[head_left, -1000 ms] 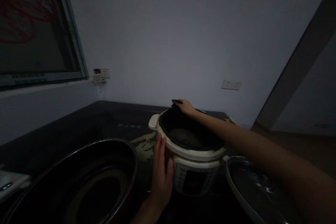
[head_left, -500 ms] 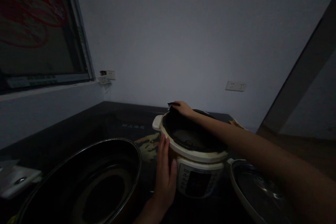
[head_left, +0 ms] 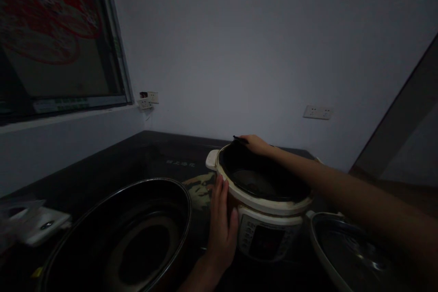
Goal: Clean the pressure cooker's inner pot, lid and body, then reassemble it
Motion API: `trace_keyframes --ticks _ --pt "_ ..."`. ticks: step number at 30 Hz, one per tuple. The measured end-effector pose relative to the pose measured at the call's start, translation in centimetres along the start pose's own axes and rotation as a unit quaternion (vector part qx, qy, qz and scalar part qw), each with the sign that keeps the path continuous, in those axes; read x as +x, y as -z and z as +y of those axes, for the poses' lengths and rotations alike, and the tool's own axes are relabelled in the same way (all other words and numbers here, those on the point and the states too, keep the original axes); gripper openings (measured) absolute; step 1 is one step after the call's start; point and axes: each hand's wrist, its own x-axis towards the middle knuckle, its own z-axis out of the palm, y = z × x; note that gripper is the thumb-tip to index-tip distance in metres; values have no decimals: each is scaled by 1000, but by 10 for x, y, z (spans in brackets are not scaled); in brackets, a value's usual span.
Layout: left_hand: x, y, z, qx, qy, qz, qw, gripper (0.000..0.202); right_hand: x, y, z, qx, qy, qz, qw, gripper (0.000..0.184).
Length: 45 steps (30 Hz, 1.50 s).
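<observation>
An electric pressure cooker (head_left: 270, 210) with a white rim, a white side handle and a button panel stands lidless, its dark inner pot (head_left: 253, 178) showing. My left hand (head_left: 222, 228) lies against the cooker's left front side, fingers stretched up to the rim. My right arm reaches across the opening. At the far rim, my right hand (head_left: 255, 143) is closed on a thin black cloth-like piece (head_left: 240, 139), whose exact kind I cannot make out in the dim light.
A large black wok (head_left: 147, 237) sits left of the cooker. To the right lies a round lid (head_left: 352, 251), partly behind my forearm. A white device (head_left: 44, 226) is at the far left. Sockets (head_left: 318, 112) are on the wall behind the dark tabletop (head_left: 164, 146).
The view has shifted slightly left, so things appear further right. My right hand still holds the dark piece at the far rim, less of which shows. My left hand keeps its place.
</observation>
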Motion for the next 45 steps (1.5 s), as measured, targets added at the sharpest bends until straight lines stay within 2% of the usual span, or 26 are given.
trace_keyframes --ticks 4,10,18,24,27,32,38,41,45 --pt "0 0 0 2 -4 -3 1000 57 -16 11 26 -49 -64 -4 997 30" --pt "1 1 2 -6 -4 -7 1000 58 -58 27 54 -110 -127 -9 986 26" --pt "1 1 2 -13 -6 -5 1000 58 -115 39 52 -170 -150 -25 974 49" --pt "1 1 2 -10 -9 -4 1000 58 -146 42 52 -182 -162 -34 969 47" --pt "1 1 1 -6 -8 -2 1000 58 -138 37 49 -185 -157 -32 970 44" --pt "1 1 2 -4 -5 0 1000 59 -97 32 51 -148 -181 -13 972 25" --pt "1 1 4 -10 -4 -4 1000 59 -42 25 53 -77 -225 32 971 33" --pt "0 1 4 -12 2 -5 1000 58 -21 18 45 -32 -196 47 979 33" --pt "0 1 5 -16 5 -5 1000 59 1 6 21 27 -120 54 991 33"
